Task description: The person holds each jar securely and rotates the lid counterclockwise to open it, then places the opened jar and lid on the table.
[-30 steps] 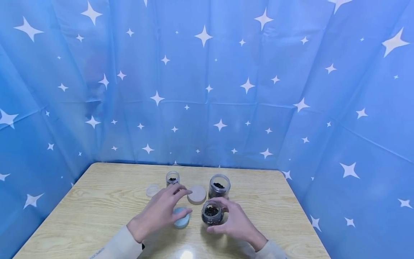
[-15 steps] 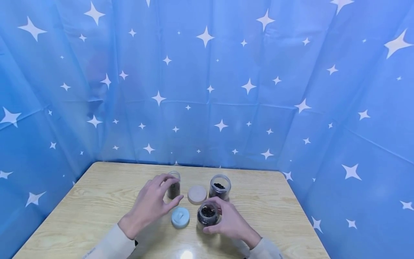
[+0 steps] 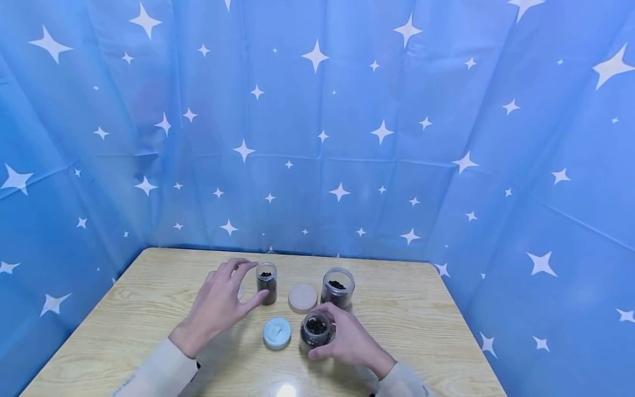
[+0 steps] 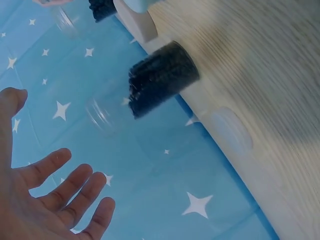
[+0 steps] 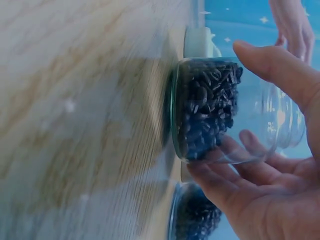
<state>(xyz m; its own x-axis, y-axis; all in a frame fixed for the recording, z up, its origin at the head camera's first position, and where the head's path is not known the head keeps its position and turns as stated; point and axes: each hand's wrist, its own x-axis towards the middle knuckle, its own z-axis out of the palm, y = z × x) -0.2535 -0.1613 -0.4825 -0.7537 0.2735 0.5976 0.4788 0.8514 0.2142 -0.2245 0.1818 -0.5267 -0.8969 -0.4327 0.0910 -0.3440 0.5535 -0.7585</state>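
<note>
My right hand (image 3: 347, 337) grips a squat, open glass jar (image 3: 316, 332), thumb on one side and fingers round the other. In the right wrist view the same jar (image 5: 210, 110) stands on the table, partly filled with small dark, seed-like pieces. My left hand (image 3: 216, 302) is spread beside a slim, open clear jar (image 3: 267, 286) with dark contents. The left wrist view shows a gap between that jar (image 4: 162, 75) and the fingers (image 4: 82, 192). A pale blue lid (image 3: 276, 333) lies between the hands.
A larger open jar (image 3: 337, 288), also holding dark pieces, stands behind the right hand. Left of it lies a round beige lid (image 3: 302, 298). A translucent lid (image 4: 232, 130) is mostly hidden behind the left hand in the head view. Blue starry curtain (image 3: 317, 138) borders the wooden table (image 3: 407, 320).
My left hand has moved left, away from above the blue lid, to beside the slim jar. The right hand has shifted slightly left with the squat jar.
</note>
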